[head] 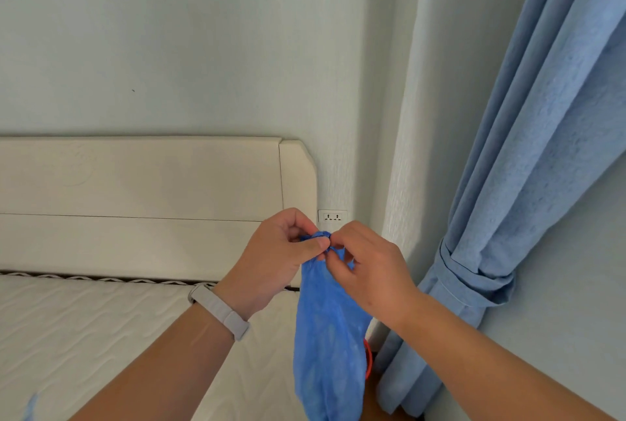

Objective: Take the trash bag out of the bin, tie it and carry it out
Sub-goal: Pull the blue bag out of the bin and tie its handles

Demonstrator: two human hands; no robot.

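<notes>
Bag [327, 336] hanging between mattress [101, 336] (left) and curtain [528, 166], headboard [152, 200] behind

The trash bag [327, 336] is thin, translucent blue plastic. It hangs vertically, clear of any surface, with its neck gathered and twisted at the top; its lower end runs out of view.

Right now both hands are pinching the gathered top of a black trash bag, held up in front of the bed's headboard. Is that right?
Not quite: the trash bag is blue, not black. The head view shows the left hand and right hand pinching its gathered top in front of the headboard.
</notes>
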